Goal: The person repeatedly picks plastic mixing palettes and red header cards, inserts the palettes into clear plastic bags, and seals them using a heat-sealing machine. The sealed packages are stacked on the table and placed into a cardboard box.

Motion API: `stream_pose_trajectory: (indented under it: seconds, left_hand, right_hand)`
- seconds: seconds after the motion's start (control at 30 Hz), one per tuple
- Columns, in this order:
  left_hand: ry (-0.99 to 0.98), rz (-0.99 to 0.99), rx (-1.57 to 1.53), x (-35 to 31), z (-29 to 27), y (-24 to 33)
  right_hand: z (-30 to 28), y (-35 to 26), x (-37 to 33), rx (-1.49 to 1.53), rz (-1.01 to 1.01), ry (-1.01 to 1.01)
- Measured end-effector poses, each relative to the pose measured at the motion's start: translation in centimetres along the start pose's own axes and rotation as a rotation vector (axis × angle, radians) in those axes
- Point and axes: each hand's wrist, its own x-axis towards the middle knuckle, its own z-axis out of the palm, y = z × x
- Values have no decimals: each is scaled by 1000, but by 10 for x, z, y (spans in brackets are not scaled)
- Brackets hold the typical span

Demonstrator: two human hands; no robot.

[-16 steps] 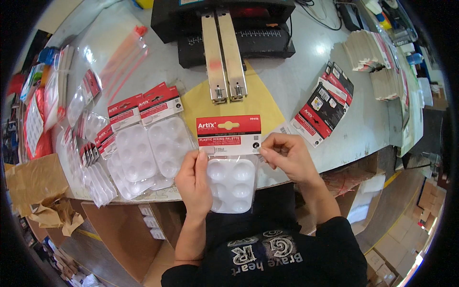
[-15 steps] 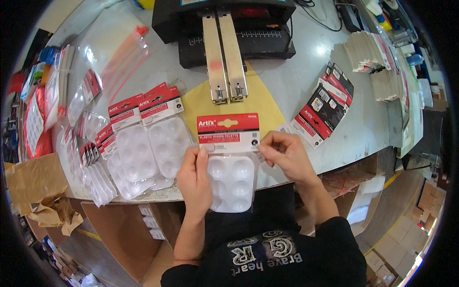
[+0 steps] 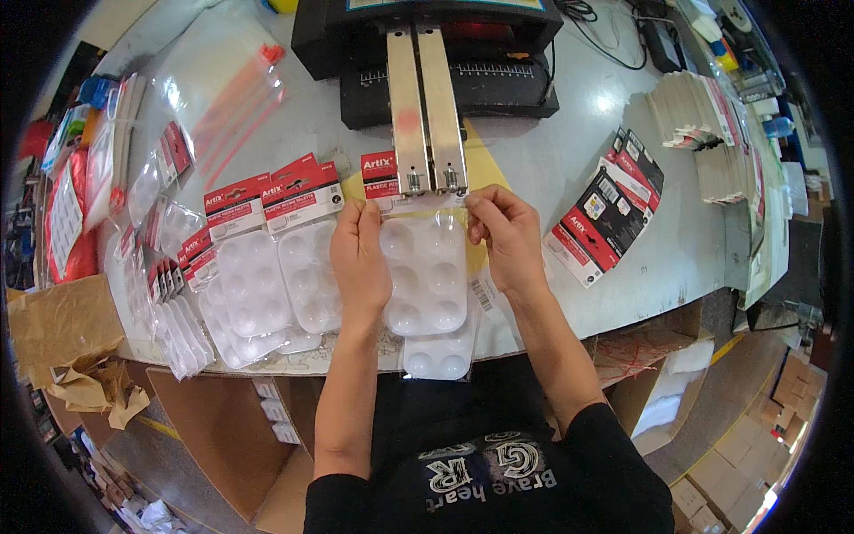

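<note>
You have now pushed the clear palette pack (image 3: 424, 276) up the table (image 3: 569, 160), its red header card under the stapler arms (image 3: 427, 116). Your left hand (image 3: 358, 258) and right hand (image 3: 505, 233) both grip its sides.

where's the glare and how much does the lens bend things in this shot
Head view: a bright glare spot sits on the grey table right of the black machine; the clear palette tray between the left hand and right hand shows soft highlights; the table edge bows strongly toward the dark circular rim; the centre is sharp, the edges softer.
</note>
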Motion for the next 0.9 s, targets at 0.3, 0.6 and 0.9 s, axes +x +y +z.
stream_pose_trajectory:
  seconds: [0.3, 0.6, 0.9]
  left_hand:
    - [-12, 38, 270, -4, -17, -2]
    - [272, 354, 1427, -15, -89, 26]
    - [-92, 246, 1573, -34, -123, 27]
  right_hand:
    - [-29, -2, -1, -528, -93, -12]
    - [-142, -41, -24, -1703, -550, 329]
    - [-144, -29, -25, -1795, -414, 288]
